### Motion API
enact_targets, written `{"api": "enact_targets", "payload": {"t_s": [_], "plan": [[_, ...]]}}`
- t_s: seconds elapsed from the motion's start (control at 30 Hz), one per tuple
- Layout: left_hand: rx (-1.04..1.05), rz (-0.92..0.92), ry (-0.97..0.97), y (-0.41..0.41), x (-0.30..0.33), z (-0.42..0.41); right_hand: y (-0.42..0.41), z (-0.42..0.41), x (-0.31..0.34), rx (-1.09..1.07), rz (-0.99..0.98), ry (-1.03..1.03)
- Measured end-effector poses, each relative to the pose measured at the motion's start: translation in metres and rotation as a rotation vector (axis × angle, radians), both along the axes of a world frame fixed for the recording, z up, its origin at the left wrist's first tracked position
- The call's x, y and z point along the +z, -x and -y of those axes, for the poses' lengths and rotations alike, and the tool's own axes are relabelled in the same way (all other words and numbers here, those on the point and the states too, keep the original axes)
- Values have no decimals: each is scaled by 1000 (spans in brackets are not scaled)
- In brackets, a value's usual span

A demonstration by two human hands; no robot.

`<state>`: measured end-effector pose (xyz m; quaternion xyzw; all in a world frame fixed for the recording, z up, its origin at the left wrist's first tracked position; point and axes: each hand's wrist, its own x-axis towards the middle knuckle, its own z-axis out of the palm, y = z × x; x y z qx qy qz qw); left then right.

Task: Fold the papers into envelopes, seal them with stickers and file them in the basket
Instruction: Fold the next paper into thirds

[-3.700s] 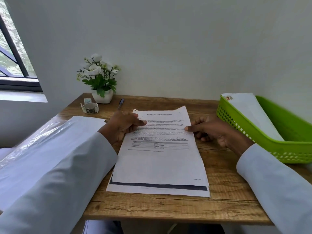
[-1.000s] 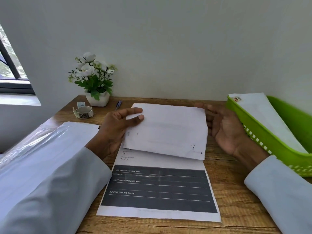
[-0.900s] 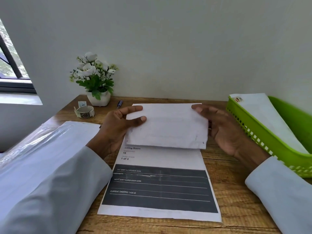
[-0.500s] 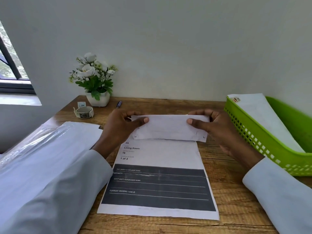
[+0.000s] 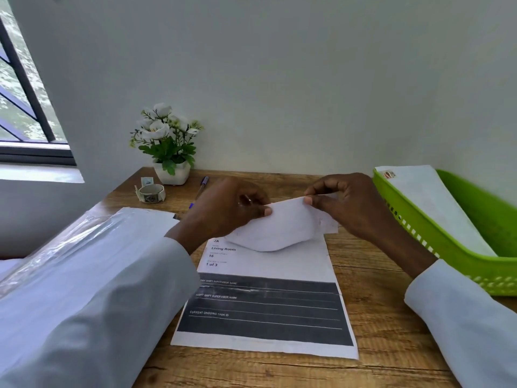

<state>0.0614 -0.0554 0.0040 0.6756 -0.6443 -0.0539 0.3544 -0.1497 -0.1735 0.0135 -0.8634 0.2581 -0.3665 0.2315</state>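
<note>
A white sheet of paper (image 5: pixel 275 229) is doubled over into a curved, loose fold above the desk. My left hand (image 5: pixel 223 210) pinches its left top edge and my right hand (image 5: pixel 349 205) pinches its right top edge. Beneath it a printed sheet with a dark band (image 5: pixel 265 306) lies flat on the wooden desk (image 5: pixel 372 326). A green basket (image 5: pixel 436 242) at the right holds a folded white envelope (image 5: pixel 430 203) sealed with a small sticker (image 5: pixel 389 174). A roll of stickers (image 5: pixel 151 193) sits at the back left.
A white pot of flowers (image 5: pixel 169 144) stands at the back left by the wall, with a pen (image 5: pixel 202 184) beside it. A plastic-wrapped stack of paper (image 5: pixel 92 239) lies at the left edge. A window (image 5: pixel 22 107) is at the far left.
The top sheet was lifted off the printed one and folded over toward me. Both hands now pinch its top edges together, and the fold has bulged into a curve.
</note>
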Motion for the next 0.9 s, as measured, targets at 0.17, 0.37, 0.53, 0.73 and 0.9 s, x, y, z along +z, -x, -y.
{"api": "enact_targets", "payload": {"t_s": [0.17,0.37,0.53,0.73,0.9], "plan": [[45,271,-43,18,9,3,-1,-10,10,-27,-79,124],[24,396,109,32,21,4,-9,-25,18,-21,-276,429],[11,265,51,9,19,2,-4,-6,21,24,-258,123],[-62,-76,-19,-16,13,-3,11,13,19,97,-116,-270],[-7,-282,-44,-25,4,-5,19,27,8,65,-26,-544]]}}
